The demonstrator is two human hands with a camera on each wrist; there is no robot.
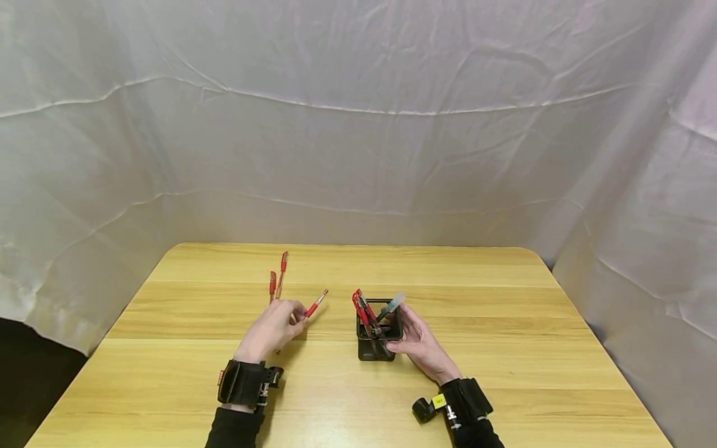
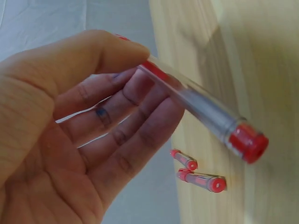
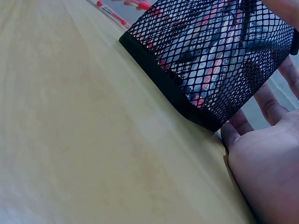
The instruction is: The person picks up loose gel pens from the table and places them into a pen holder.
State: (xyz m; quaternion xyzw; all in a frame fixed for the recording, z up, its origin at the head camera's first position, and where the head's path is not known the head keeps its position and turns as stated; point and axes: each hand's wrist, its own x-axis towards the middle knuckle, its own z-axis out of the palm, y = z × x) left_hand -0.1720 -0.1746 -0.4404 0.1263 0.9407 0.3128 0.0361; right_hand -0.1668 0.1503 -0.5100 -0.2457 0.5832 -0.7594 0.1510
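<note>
My left hand (image 1: 274,330) pinches a clear-barrelled pen (image 1: 316,303) with red ends between thumb and fingers, raised over the table. In the left wrist view, the pen's (image 2: 205,112) red end points down to the right. On the right, my right hand (image 1: 422,350) grips a black mesh pen holder (image 1: 376,352), with the thumb on its near side and fingers at its right side. Red-capped pens (image 1: 363,311) and a pen with a pale, translucent end (image 1: 395,303) stand tilted inside. Through the mesh (image 3: 187,60) several barrels show in the right wrist view.
Beyond my left hand, two more red-capped pens (image 1: 283,266) lie on the wooden table (image 1: 504,311), partly hidden by that hand. Pale cloth (image 1: 358,155) hangs behind the table and along its sides. Both wrists wear black straps with cameras.
</note>
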